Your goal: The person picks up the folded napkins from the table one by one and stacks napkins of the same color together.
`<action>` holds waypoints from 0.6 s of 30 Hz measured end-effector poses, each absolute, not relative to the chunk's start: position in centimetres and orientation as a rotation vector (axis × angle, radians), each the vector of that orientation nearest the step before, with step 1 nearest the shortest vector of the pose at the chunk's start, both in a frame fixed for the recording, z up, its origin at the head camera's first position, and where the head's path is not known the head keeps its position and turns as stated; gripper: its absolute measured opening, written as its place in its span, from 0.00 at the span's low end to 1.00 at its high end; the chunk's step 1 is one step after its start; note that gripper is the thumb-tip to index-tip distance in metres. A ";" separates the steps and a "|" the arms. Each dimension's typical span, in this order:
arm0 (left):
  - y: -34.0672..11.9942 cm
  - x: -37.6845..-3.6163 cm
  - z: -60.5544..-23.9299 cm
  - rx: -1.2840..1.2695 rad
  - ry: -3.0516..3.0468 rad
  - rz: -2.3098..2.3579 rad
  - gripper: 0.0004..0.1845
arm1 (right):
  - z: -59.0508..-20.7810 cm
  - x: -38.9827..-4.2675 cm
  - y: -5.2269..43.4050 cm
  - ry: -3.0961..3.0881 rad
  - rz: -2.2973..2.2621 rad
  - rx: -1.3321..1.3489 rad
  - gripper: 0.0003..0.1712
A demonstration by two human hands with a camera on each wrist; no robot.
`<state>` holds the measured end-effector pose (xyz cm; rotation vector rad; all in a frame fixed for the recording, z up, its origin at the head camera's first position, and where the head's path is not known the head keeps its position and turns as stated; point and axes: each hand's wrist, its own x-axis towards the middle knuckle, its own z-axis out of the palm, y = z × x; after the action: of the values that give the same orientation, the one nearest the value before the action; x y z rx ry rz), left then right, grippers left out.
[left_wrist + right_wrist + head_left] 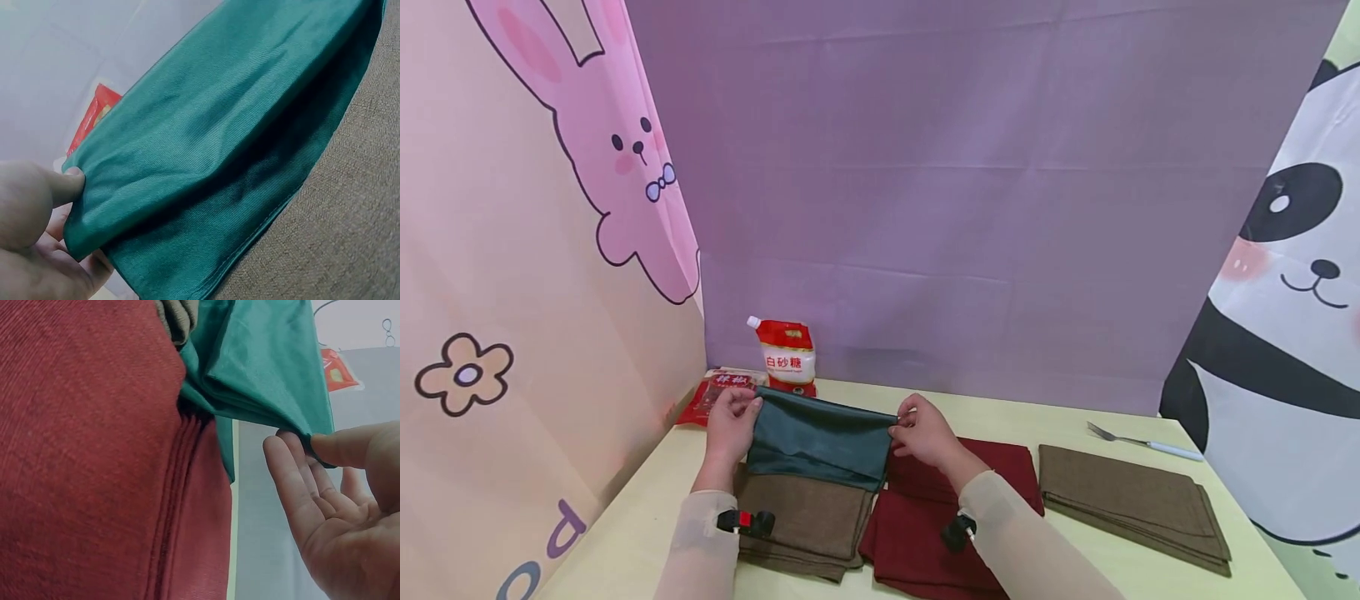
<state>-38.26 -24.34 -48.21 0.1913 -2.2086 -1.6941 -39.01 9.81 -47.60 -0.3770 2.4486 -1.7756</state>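
Note:
A dark green cloth (pixel 823 437) with a slight sheen is stretched between my two hands, its upper edge raised. My left hand (pixel 731 427) pinches its left corner between thumb and fingers, and my right hand (pixel 925 432) pinches the right corner. In the left wrist view the green cloth (pixel 187 144) hangs folded, with a second layer below. The right wrist view has its corner under the thumb of my right hand (pixel 350 506). Its lower edge meets a folded brown cloth (pixel 805 512). Folded dark red cloths (pixel 925 542) lie beneath my right forearm.
Behind my left hand lies a red packet (pixel 703 392), beside an upright red and white sugar pouch (pixel 790 362) with a white cap. At the right are another folded brown cloth (pixel 1131 500) and a fork (pixel 1150 443) with a pale handle. A purple curtain (pixel 955 208) hangs behind the table.

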 end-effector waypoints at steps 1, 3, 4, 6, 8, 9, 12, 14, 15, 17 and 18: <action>-24.4 -38.3 -48.2 0.194 -2.213 -1.697 0.14 | -47.7 -39.0 9.8 2.460 -1.764 -0.383 0.11; -24.5 -38.2 -48.3 0.195 -2.225 -1.704 0.13 | -47.8 -39.0 9.7 2.485 -1.732 -0.403 0.09; -24.5 -38.2 -48.3 0.194 -2.229 -1.710 0.13 | -47.8 -39.0 9.6 2.494 -1.717 -0.409 0.09; -24.6 -38.2 -48.3 0.191 -2.233 -1.715 0.14 | -47.8 -39.0 9.5 2.503 -1.704 -0.413 0.07; -24.6 -38.3 -48.4 0.180 -2.224 -1.713 0.14 | -47.7 -39.0 9.4 2.510 -1.702 -0.419 0.06; -24.6 -38.3 -48.4 0.177 -2.219 -1.707 0.13 | -47.6 -39.1 9.4 2.510 -1.705 -0.421 0.06; -24.7 -38.3 -48.5 0.171 -2.201 -1.678 0.10 | -47.7 -39.3 9.2 2.508 -1.714 -0.418 0.05; -24.7 -38.3 -48.5 0.181 -2.210 -1.656 0.07 | -47.8 -39.5 9.1 2.506 -1.715 -0.417 0.04; -24.7 -38.2 -48.6 0.183 -2.217 -1.650 0.06 | -47.8 -39.6 9.0 2.505 -1.716 -0.415 0.04; -24.8 -38.2 -48.6 0.184 -2.227 -1.647 0.07 | -47.9 -39.7 8.9 2.504 -1.715 -0.410 0.05; -24.9 -38.3 -48.7 0.182 -2.234 -1.651 0.08 | -47.9 -39.8 8.9 2.501 -1.715 -0.408 0.05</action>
<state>-38.27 -24.85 -48.65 0.1819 -2.2335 -1.6513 -39.78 8.87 -47.92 -0.4080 2.5014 -1.7149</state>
